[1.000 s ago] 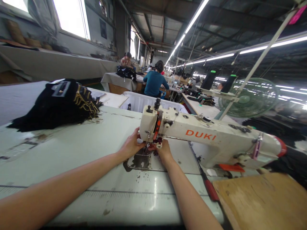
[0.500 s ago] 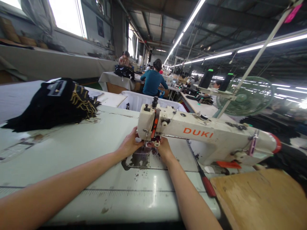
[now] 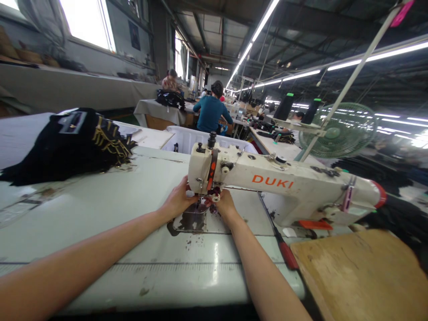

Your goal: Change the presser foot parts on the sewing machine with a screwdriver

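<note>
— So, what do we see first, going by size?

— We see the pale tabletop [image 3: 100, 209] filling the lower half of the frame, scuffed and stained near the middle. Right of centre lies the white sewing machine [image 3: 284, 187] with orange lettering on its arm, its head pointing toward the middle of the frame.

— And at the upper left?

— A black fabric pile [image 3: 67, 147] with gold trim rests on the tabletop, well apart from our hands. At the lower right we see a bare wooden board [image 3: 361, 272], and just left of it a red-handled tool [image 3: 286, 254] lying beside the machine's base. Behind the machine stands a white bin [image 3: 190, 140], and at the right edge of the frame a green fan [image 3: 337, 131].

— Anyone else about?

— A person in a teal top [image 3: 210, 113] sits with their back to us in the upper middle, far off.

— Now our hands.

— Our left hand [image 3: 177, 200] reaches to the left side of the machine's head, fingers curled against it. Our right hand [image 3: 224, 204] sits just under the head on its right side, fingertips up at the needle area [image 3: 203, 200]. Both hover over the metal plate [image 3: 197, 220].

— Is either grip pinching anything?

— We cannot tell; the fingertips are hidden behind the head and the parts there are too small to make out.
</note>
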A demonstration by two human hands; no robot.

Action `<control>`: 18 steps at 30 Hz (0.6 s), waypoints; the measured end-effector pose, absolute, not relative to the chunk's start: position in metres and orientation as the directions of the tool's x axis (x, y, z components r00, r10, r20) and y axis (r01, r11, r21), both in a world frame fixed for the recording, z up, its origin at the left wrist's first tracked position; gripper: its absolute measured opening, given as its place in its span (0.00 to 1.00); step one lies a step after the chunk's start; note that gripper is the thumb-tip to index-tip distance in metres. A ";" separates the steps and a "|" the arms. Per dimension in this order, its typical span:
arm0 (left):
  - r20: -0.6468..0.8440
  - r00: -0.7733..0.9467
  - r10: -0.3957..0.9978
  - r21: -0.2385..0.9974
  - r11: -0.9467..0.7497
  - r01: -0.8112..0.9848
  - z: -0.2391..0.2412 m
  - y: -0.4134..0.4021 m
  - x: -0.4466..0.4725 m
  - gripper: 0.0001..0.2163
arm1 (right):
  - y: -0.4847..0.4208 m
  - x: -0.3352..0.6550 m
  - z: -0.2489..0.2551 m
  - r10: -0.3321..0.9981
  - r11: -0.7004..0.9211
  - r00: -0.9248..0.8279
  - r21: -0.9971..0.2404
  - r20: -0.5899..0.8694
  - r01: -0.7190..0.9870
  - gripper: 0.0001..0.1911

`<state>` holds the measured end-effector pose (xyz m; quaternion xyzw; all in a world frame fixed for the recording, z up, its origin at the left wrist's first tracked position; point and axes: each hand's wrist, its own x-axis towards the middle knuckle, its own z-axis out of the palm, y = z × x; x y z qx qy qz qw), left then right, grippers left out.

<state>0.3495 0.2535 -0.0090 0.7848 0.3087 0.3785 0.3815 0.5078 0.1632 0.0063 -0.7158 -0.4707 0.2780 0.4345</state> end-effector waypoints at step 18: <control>0.397 0.540 0.742 0.779 -0.584 0.229 -0.011 0.252 0.347 0.19 | 0.171 0.500 0.004 0.883 -0.287 0.468 -0.745 0.038 0.603 0.09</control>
